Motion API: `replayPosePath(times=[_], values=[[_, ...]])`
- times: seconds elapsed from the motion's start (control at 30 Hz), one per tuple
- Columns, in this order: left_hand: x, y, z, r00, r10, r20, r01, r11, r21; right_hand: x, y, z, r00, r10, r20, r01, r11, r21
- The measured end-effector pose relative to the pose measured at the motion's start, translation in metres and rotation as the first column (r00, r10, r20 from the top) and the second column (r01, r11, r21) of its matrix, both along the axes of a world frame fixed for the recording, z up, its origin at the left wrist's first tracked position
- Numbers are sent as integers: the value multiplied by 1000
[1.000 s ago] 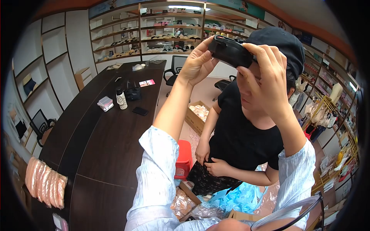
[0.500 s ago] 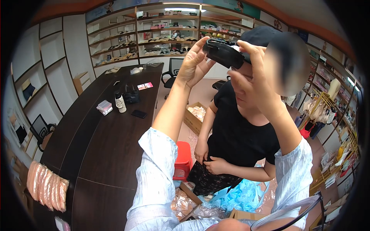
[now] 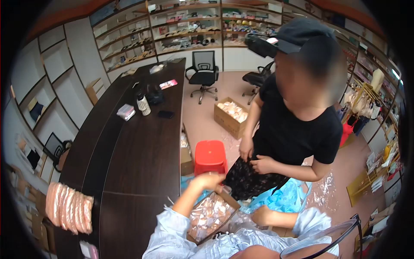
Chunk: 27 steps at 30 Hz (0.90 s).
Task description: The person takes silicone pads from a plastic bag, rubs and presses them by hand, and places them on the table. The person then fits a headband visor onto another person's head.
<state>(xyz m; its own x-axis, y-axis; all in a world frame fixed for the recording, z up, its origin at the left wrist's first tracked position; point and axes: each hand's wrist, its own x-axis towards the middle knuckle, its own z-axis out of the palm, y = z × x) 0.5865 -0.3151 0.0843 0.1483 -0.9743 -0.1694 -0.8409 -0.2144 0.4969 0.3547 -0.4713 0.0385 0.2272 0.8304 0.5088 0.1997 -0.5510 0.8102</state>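
My left hand (image 3: 210,180) is low in front of me, above a carton of clear-wrapped items (image 3: 212,212) and just below a red stool (image 3: 210,156); it is smeared by motion. Near the blue plastic bags (image 3: 280,197) is my right hand (image 3: 261,215), its fingers curled in and what they may hold hidden. A black device (image 3: 260,45) sits at the front of the dark cap (image 3: 304,34) of a person in a black top (image 3: 299,131), away from my hands. That person's hands rest together at the waist.
At the left stands a long dark table (image 3: 142,151) with a patterned bottle (image 3: 143,105), a phone (image 3: 165,114) and wrapped peach packs (image 3: 69,208). Behind are office chairs (image 3: 203,73) and an open carton (image 3: 230,118). Garment racks (image 3: 362,101) line the right side.
Both my hands have let go of the black device and come down from the person's head to waist height. The view has shifted, showing more floor and the whole red stool.
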Motion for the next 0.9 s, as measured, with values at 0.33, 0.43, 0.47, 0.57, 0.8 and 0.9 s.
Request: replayPosePath(times=[0.33,0.43,0.47,0.57,0.8,0.9], values=[[-187,102,-49,806,592,-6,-590,804,77,-8,72,-30,-178,102,-979,334,942,37],[-243,126,-69,624,778,70,-782,621,54,2,64,-59,-164,-52,-985,230,969,-90],[-266,134,-74,567,817,102,-824,564,57,1,62,-69,-150,-142,-978,240,955,-175],[-346,176,-86,414,904,104,-900,391,192,-11,61,-110,-287,-161,-944,87,977,-193],[-501,230,-92,34,988,151,-885,-41,463,-46,71,-214,-634,-91,-768,-47,996,-80],[-530,236,-97,-73,985,157,-888,-136,440,-53,101,-250,-690,-105,-716,-34,993,-113]])
